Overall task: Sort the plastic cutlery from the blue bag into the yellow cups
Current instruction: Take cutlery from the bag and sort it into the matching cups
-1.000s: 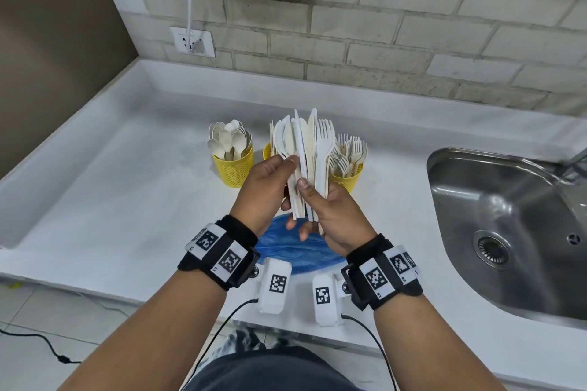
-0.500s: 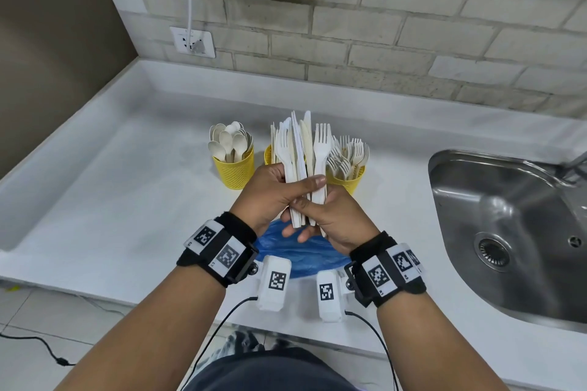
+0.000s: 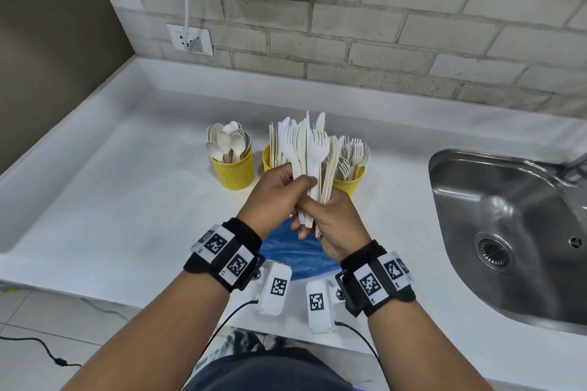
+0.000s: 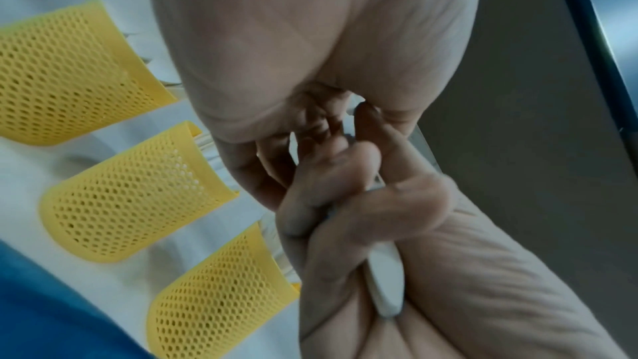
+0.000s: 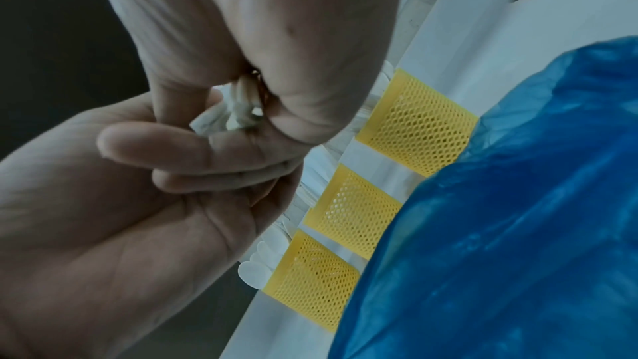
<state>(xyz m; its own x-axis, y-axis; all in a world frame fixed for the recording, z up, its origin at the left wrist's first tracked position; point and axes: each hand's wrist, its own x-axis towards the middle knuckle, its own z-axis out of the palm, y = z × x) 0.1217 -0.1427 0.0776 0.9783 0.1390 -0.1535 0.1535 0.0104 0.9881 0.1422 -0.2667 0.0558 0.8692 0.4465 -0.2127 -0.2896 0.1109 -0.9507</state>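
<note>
Fingers (image 3: 293, 182) of the left hand (image 3: 273, 197) curl round the handles of an upright bundle of plastic cutlery (image 3: 306, 152), thumb laid across the front; fingers of the right hand (image 3: 336, 222) wrap the same handles from the other side and lower down, so both hands hold one fan of forks and knives. The bundle stands above the blue bag (image 3: 292, 255) on the desk (image 3: 127, 200), just in front of the three yellow cups (image 3: 233, 171).

These pieces look light, thin and stiff, with smooth handles likely to slide past one another; a single piece is probably best pinched at its handle end and drawn out along its length, while the other hand keeps the rest squeezed. Tines may snag on neighbours.

Both wrists are raised and turned inward, palms facing each other, forearms converging from the desk's near edge.
</note>
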